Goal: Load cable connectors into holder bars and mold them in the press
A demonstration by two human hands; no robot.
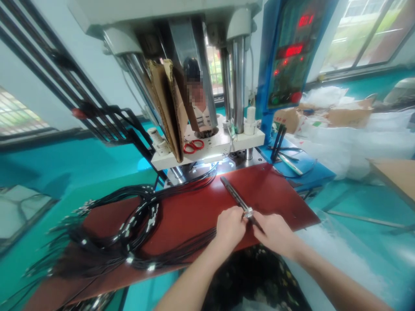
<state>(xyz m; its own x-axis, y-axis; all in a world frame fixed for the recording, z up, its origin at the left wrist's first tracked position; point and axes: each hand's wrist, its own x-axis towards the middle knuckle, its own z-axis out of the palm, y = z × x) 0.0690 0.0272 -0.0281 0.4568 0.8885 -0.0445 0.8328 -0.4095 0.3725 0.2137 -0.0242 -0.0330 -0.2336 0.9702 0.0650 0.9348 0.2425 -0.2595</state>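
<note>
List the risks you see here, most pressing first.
The small metal piece could slip, as only the fingertips of the left hand and right hand seem to hold it. The black cables might snag, being heaped and tangled on the red board. The red-handled scissors could get knocked off the press plate.

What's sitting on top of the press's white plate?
On the white plate, red-handled scissors lie beside upright folded cardboard. Whatever is directly behind the cardboard is covered, so I can't tell.
</note>
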